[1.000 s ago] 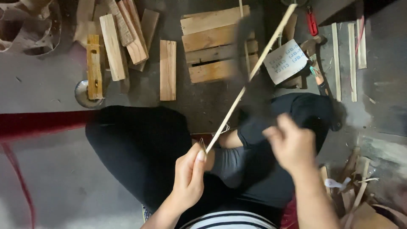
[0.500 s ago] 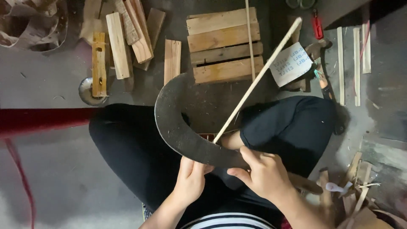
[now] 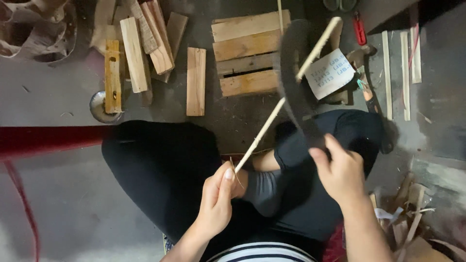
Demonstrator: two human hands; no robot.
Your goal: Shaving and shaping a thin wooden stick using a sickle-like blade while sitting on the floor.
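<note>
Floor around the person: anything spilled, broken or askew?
Nothing spilled. Wood blocks lie jumbled at odd angles upper left, scraps litter lower right. Left hand holds a thin stick; right hand holds a dark curved blade.

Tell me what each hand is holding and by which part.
Left hand pinches the thin stick at its near end. Right hand grips the curved dark blade at its lower end.

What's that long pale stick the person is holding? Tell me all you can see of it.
The stick is a thin, straight, pale strip, seemingly bamboo or light wood. It slants from the left hand, which pinches its lower end between thumb and fingers above the lap, up and away to a tip over the wooden pallet. A fine sliver curls off near the grip. A dark curved blade, held by the right hand, meets it partway up; the blade is motion-blurred.
</note>
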